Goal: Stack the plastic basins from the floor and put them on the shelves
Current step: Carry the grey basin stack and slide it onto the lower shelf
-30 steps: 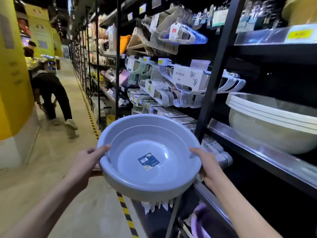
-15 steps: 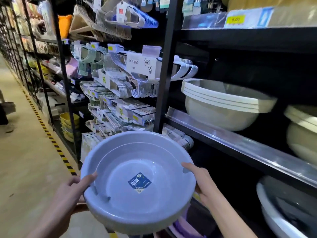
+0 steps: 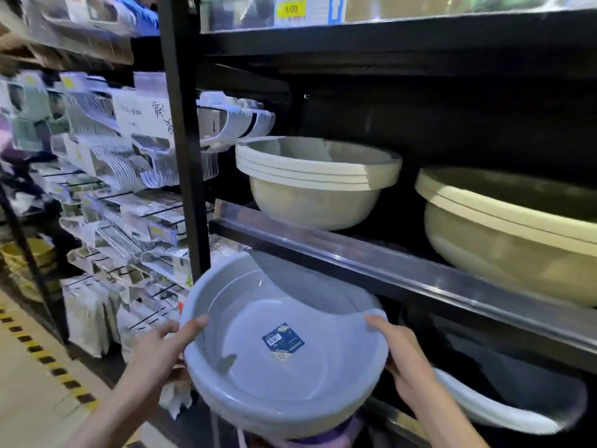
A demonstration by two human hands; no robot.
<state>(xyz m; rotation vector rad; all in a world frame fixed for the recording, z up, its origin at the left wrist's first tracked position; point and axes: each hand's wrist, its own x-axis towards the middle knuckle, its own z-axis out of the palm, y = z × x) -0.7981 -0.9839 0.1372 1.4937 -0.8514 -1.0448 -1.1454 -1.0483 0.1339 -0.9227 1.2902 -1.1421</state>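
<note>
Hands: 2, left hand [image 3: 161, 347], right hand [image 3: 400, 354] | grey-blue basin [image 3: 284, 360]: 1 | beige nested basins [image 3: 316, 179]: 3 rims | cream basins [image 3: 510, 227]: 2 rims | white basin [image 3: 504, 405]: 1 | yellow price tag [image 3: 291, 8]: 1

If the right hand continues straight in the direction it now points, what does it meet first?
The right hand grips the blue basin's rim, pointing up and forward. Straight on, it would probably meet the clear strip on the shelf edge first, though depth is hard to judge.
</note>
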